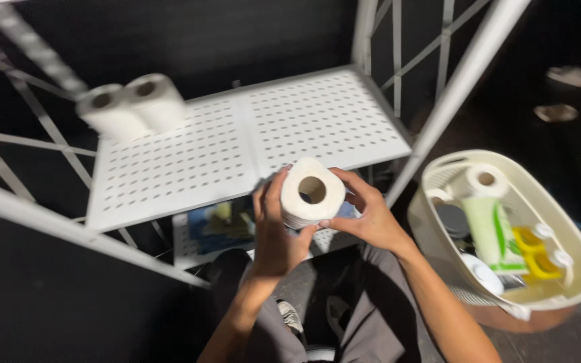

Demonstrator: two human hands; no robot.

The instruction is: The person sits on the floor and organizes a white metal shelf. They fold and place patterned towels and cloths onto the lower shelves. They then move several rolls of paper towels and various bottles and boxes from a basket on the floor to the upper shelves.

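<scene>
As both hands (324,228) grip toilet roll (311,193), shelf (237,144) behind

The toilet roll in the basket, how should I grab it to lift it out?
Come from above and pinch the toilet roll round its curved sides. It stands on end at the basket's far corner, hole facing up, so the top is free, while the basket wall and a green packet crowd it lower down.

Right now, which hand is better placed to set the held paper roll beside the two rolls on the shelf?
Probably the left hand: it grips the toilet paper roll on the side nearer the two rolls on the perforated shelf; the right hand is farther.
</scene>
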